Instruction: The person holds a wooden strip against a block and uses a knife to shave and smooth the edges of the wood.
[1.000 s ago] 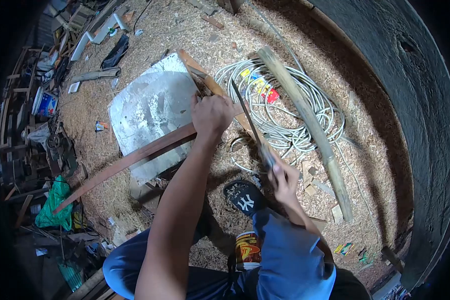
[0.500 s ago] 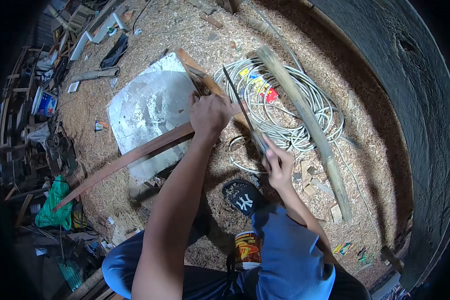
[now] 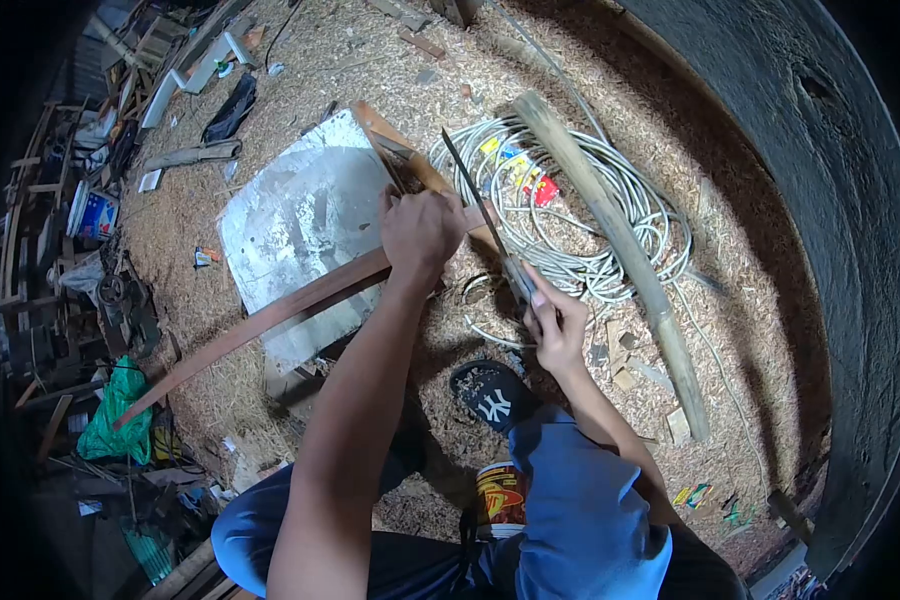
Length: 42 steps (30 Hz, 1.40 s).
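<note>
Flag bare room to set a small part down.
Free: whitish board, between its upper-left edge and the reddish strip; shavings-covered floor between cable coil and dark wall. Crowded: around left hand, right hand and saw; scrap pile at far left.

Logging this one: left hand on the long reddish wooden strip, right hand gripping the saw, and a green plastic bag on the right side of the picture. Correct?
Not quite: in the head view the green plastic bag lies on the left side of the picture. The left hand is on the wooden strip and the right hand grips the saw.
</note>
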{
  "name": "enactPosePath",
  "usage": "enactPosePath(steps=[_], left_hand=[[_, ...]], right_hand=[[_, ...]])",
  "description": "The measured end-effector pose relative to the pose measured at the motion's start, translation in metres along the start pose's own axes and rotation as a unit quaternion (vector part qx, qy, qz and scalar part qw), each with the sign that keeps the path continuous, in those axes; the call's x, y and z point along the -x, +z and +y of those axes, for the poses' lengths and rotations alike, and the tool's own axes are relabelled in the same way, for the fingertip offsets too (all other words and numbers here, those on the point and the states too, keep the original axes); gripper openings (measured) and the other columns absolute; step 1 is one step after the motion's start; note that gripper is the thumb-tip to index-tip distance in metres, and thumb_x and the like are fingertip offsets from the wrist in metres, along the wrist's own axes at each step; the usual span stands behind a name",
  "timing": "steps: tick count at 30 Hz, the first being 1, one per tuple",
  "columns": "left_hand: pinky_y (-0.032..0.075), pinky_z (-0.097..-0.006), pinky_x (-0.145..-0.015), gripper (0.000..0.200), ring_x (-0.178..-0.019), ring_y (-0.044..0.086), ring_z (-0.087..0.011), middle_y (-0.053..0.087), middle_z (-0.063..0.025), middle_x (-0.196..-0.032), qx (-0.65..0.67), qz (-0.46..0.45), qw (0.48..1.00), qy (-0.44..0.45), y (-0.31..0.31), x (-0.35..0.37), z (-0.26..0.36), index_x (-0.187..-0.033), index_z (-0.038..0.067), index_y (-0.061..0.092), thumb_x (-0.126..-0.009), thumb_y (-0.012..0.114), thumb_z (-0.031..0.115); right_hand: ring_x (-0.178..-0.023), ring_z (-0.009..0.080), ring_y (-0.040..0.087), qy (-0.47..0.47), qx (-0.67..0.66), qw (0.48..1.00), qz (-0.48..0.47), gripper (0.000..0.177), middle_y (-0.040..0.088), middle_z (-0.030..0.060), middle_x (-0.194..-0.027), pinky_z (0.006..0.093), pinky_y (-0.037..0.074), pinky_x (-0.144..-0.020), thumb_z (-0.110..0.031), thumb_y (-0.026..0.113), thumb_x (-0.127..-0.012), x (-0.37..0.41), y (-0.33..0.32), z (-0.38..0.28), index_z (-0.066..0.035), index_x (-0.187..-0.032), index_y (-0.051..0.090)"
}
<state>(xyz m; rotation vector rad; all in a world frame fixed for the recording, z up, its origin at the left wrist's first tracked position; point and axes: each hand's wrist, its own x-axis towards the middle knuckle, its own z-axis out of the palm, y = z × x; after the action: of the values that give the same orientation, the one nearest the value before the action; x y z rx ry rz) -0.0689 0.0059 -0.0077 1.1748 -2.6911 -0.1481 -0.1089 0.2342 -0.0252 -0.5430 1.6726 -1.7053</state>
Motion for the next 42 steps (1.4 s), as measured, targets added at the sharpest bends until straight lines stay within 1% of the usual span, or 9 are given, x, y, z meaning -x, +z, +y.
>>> enactPosePath(steps=[7,9,15,19,23,25,28,37,42], left_hand=[[0.041,-0.0485,-0.106,0.046,-0.063,0.068,-0.0389,0.067,-0.0229,-0.066,-0.006,0.012,1.000,-0.023,0.001,-0.002,0.004,-0.062,0.003,0.072,-0.093,0.051,0.029],[0.042,-0.0487,-0.103,0.046,-0.063,0.067,-0.0384,0.068,-0.0224,-0.066,-0.019,0.008,1.000,-0.010,0.001,0.002,0.003,-0.063,0.003,0.072,-0.093,0.051,0.029],[0.047,-0.0493,-0.086,0.042,-0.061,0.067,-0.0370,0.068,-0.0214,-0.067,-0.022,-0.001,1.000,0.011,0.002,0.001,-0.002,-0.063,0.003,0.072,-0.092,0.052,0.027],[0.050,-0.0480,-0.079,0.040,-0.061,0.067,-0.0374,0.068,-0.0217,-0.066,-0.001,0.033,0.999,-0.001,0.014,-0.002,-0.004,-0.062,0.003,0.071,-0.091,0.053,0.026],[0.051,-0.0483,-0.080,0.040,-0.063,0.067,-0.0392,0.068,-0.0220,-0.066,-0.006,0.028,1.000,0.008,0.008,0.000,-0.001,-0.062,0.005,0.070,-0.090,0.053,0.026],[0.051,-0.0484,-0.079,0.039,-0.063,0.067,-0.0391,0.068,-0.0219,-0.066,-0.004,0.014,1.000,0.013,0.003,0.000,0.003,-0.063,0.005,0.071,-0.090,0.053,0.026],[0.051,-0.0483,-0.079,0.039,-0.064,0.068,-0.0388,0.068,-0.0215,-0.067,0.006,-0.002,1.000,0.015,0.002,-0.001,-0.003,-0.063,0.005,0.071,-0.090,0.053,0.027],[0.050,-0.0455,-0.082,0.042,-0.065,0.068,-0.0366,0.069,-0.0210,-0.069,-0.021,-0.010,1.000,-0.001,0.006,-0.001,0.000,-0.067,0.004,0.073,-0.091,0.051,0.031],[0.051,-0.0441,-0.081,0.042,-0.062,0.069,-0.0347,0.069,-0.0210,-0.068,-0.022,-0.017,1.000,0.000,0.002,-0.002,0.001,-0.067,0.003,0.073,-0.091,0.052,0.030]], right_hand=[[-0.052,0.0047,0.041,-0.022,0.000,1.000,0.019,0.040,0.049,-0.0035,-0.060,0.0215,0.033,-0.051,-0.013,0.050,-0.103,0.078,-0.026,0.018,-0.001,-0.140,0.056],[-0.051,0.0048,0.041,0.043,-0.065,0.997,0.011,0.040,0.049,-0.0041,-0.058,0.0217,0.032,-0.051,-0.013,0.050,-0.103,0.092,-0.031,0.015,-0.001,-0.140,0.057],[-0.050,0.0044,0.040,-0.027,-0.031,0.999,0.015,0.040,0.051,-0.0029,-0.063,0.0225,0.031,-0.050,-0.019,0.051,-0.105,-0.005,0.005,0.010,0.000,-0.139,0.057],[-0.050,0.0045,0.041,-0.029,-0.012,0.999,0.013,0.040,0.054,-0.0010,-0.063,0.0232,0.032,-0.048,-0.018,0.049,-0.105,0.050,-0.013,0.026,0.000,-0.139,0.057],[-0.050,0.0042,0.041,0.015,-0.067,0.997,0.023,0.040,0.055,-0.0013,-0.063,0.0226,0.032,-0.048,-0.018,0.048,-0.105,0.087,-0.024,0.034,-0.001,-0.140,0.057],[-0.050,0.0045,0.040,-0.051,0.037,0.998,0.020,0.041,0.053,-0.0019,-0.062,0.0228,0.032,-0.048,-0.019,0.049,-0.105,0.053,-0.013,0.021,-0.003,-0.141,0.056],[-0.050,0.0049,0.041,-0.008,-0.010,1.000,-0.001,0.040,0.051,-0.0027,-0.062,0.0233,0.034,-0.049,-0.019,0.049,-0.105,-0.005,-0.002,-0.001,-0.004,-0.141,0.057],[-0.053,0.0050,0.043,0.025,-0.012,1.000,0.007,0.040,0.052,-0.0025,-0.062,0.0239,0.034,-0.049,-0.013,0.049,-0.102,0.088,-0.028,0.025,0.000,-0.139,0.057],[-0.052,0.0054,0.043,-0.043,-0.019,0.999,-0.002,0.041,0.052,-0.0015,-0.062,0.0249,0.034,-0.049,-0.014,0.050,-0.102,0.000,-0.004,0.017,-0.001,-0.140,0.056]])
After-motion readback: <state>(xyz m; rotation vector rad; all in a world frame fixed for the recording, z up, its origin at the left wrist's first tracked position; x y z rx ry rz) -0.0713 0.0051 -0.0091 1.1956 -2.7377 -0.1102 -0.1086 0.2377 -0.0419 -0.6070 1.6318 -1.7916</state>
